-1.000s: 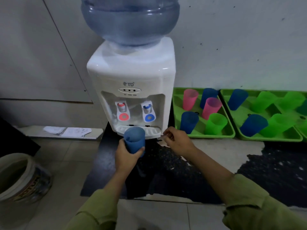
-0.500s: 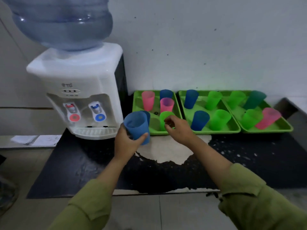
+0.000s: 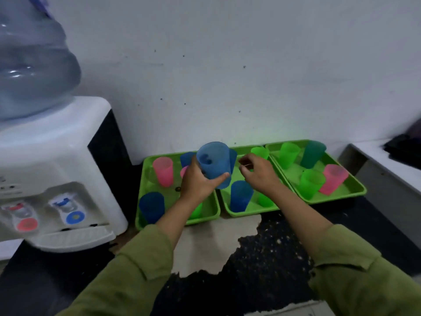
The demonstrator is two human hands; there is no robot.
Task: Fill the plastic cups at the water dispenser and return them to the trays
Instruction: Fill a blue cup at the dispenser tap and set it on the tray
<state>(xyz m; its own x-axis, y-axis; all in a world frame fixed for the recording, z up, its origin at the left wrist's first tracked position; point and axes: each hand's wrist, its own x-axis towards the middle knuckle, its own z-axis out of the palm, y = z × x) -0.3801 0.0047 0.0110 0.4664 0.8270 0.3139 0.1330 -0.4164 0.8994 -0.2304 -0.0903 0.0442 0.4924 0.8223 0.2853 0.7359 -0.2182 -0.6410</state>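
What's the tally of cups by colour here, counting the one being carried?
Blue cups: 5, one held by the left hand
Pink cups: 3
Light green cups: 5
Dark teal cup: 1
Total: 14, several partly hidden

Translucent matt blue plastic cup (image 3: 214, 161); glossy bright green plastic trays (image 3: 206, 214); smooth white plastic water dispenser (image 3: 57, 142); olive cloth sleeves (image 3: 127, 277); black surface (image 3: 273, 258) flaking, rough.
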